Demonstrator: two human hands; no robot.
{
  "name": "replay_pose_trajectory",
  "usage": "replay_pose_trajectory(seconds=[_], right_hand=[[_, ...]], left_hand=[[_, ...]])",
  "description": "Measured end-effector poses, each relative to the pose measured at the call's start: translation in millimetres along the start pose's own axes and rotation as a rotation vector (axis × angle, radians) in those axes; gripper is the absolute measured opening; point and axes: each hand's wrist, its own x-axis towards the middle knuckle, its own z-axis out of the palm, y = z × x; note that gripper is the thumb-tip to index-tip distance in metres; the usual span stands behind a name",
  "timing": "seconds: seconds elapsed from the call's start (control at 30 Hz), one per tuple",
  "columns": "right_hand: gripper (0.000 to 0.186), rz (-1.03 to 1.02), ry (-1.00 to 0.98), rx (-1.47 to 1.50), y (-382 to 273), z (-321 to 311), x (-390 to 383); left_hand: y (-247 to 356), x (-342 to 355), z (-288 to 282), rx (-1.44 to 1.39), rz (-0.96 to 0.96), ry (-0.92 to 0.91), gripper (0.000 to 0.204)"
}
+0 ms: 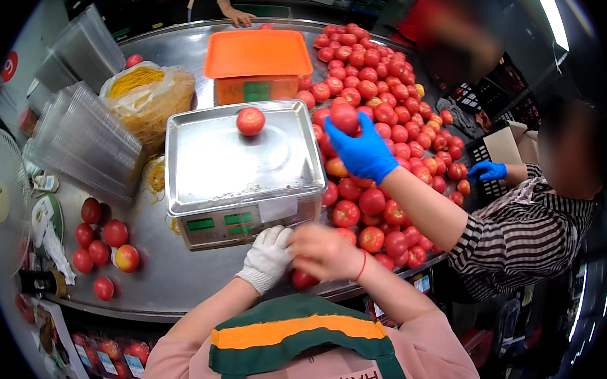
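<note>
Before the front of the scale [208, 164], the left hand [265, 261], in a white glove [258, 270], meets the bare right hand [328, 252]. The right fingers are bent and blurred at the glove's tip; whether either hand's fingers grip anything, I cannot tell. One tomato [251, 121] sits on the scale's tray, towards the back. To the right, a co-worker's blue-gloved hand [365, 151] holds another tomato [344, 119] above the tomato pile [399, 133] on the worktop [160, 285].

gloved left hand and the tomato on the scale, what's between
Between left hand and tomato lies the scale: its front panel, then metal tray, in the head view.
</note>
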Motion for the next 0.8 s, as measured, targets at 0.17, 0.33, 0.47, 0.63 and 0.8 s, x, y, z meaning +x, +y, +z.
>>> replay_pose_trajectory(seconds=[0.17,0.33,0.47,0.63,0.8], right_hand=[[0.027,-0.016,0.374,-0.28,35.5,6.4,145.6],[0.032,0.495,0.123,-0.645,108.0,25.9,216.5],[0.034,0.552,0.028,-0.552,102.1,6.1,217.1],[0.05,-0.008,0.182,0.045,30.0,1.9,142.5],[0.05,0.193,-0.147,0.286,-16.6,30.5,8.6]], left_hand=[[0.8,1.2,-17.0,-0.014,0.008,-0.06,0.058],[5.3,5.3,-15.4,-0.041,0.007,-0.042,0.053],[3.4,6.2,-17.2,-0.067,0.013,-0.042,0.052],[-3.0,4.6,-20.2,-0.058,0.007,-0.148,0.052],[-32.1,6.5,4.8,-0.215,0.003,-0.173,0.03]])
